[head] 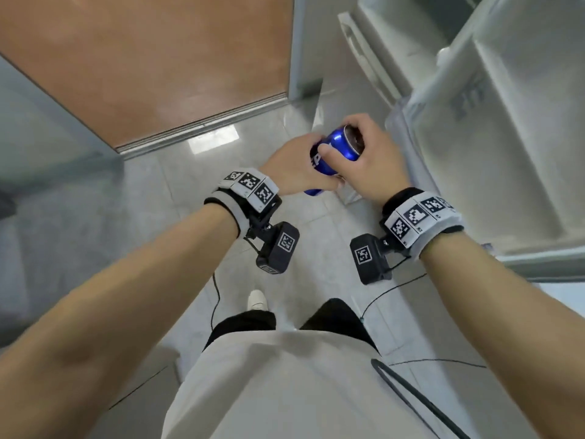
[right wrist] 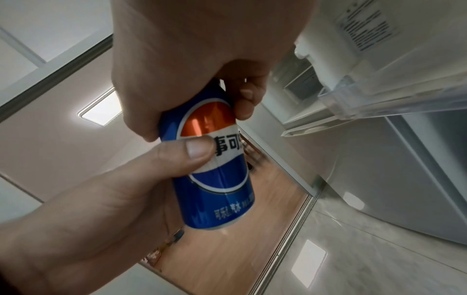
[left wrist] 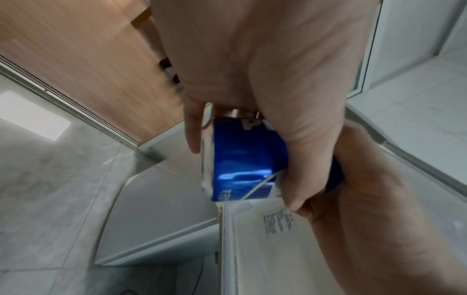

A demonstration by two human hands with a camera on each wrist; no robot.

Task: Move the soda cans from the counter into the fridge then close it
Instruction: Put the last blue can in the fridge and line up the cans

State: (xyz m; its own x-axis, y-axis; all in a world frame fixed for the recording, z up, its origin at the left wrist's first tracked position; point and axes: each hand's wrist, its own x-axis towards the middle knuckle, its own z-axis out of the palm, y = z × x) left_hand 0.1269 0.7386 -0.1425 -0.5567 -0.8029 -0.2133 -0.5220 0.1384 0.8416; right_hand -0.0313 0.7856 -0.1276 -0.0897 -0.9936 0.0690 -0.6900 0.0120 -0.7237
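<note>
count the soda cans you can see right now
1: a blue metal soda can, held tilted between the left hand and right hand beside the open white fridge. Others may be out of view.

Grey marker-tagged wristbands point(head: 250, 188), black wrist cameras point(head: 278, 247)

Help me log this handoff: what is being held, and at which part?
One blue soda can, tilted, is held by both hands: the right hand grips its top end, and the left hand wraps its lower body, thumb on the label.
</note>
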